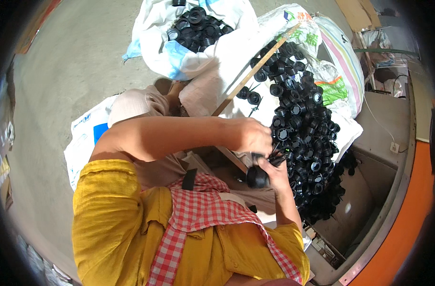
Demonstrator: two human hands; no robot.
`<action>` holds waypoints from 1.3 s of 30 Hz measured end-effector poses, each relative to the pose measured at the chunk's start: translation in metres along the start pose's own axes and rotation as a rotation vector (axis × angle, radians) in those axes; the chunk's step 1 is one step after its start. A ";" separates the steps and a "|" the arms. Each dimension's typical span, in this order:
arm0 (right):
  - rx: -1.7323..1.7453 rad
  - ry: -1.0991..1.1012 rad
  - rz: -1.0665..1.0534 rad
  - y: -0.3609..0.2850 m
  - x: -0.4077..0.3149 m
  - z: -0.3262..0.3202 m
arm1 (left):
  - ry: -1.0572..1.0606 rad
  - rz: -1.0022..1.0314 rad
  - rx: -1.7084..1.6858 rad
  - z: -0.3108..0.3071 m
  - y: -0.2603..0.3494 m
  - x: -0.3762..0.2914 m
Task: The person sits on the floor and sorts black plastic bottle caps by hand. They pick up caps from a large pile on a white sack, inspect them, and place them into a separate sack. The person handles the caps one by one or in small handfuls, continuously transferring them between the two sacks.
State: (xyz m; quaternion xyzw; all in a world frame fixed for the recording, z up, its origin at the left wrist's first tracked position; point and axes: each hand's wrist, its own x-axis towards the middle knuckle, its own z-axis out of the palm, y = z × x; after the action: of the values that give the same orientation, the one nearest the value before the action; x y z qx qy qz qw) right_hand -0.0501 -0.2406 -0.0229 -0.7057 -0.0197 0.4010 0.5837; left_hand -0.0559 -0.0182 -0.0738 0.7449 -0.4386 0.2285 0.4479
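My right hand (276, 173) grips a black plastic moulded part (257, 177), with thin black stems (277, 157) sticking up by its thumb. Close above it, my left hand (253, 137) has its fingers curled down onto the same black plastic; motion blur hides the exact grip. Beside both hands lies a large heap of black plastic ring-shaped parts (299, 125), many still on thin stems. Two loose black rings (253, 98) rest apart from the heap on the white sheet.
A white woven sack (151, 46) holding more black rings (197, 26) stands ahead. A wooden stick (255, 69) slants between sack and heap. To the right are a printed woven sack (340, 64), a grey metal housing (378, 121) and an orange panel (413, 200).
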 end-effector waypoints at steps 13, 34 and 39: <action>0.397 -0.795 0.257 -0.023 -0.003 -0.038 | -0.098 0.314 0.261 -0.046 0.025 0.029; 0.244 0.916 -0.391 0.064 0.194 -0.041 | -0.031 -0.738 0.596 -0.065 -0.007 0.045; -0.485 0.662 -0.379 0.121 0.261 -0.071 | 0.114 -0.939 1.309 -0.120 -0.049 0.028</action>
State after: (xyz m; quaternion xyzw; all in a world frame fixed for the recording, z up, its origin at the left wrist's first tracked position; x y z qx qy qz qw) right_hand 0.1153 -0.2068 -0.2670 -0.8963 -0.0539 0.0236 0.4395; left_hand 0.0064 0.0842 -0.0168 0.9499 0.1664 0.2645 -0.0081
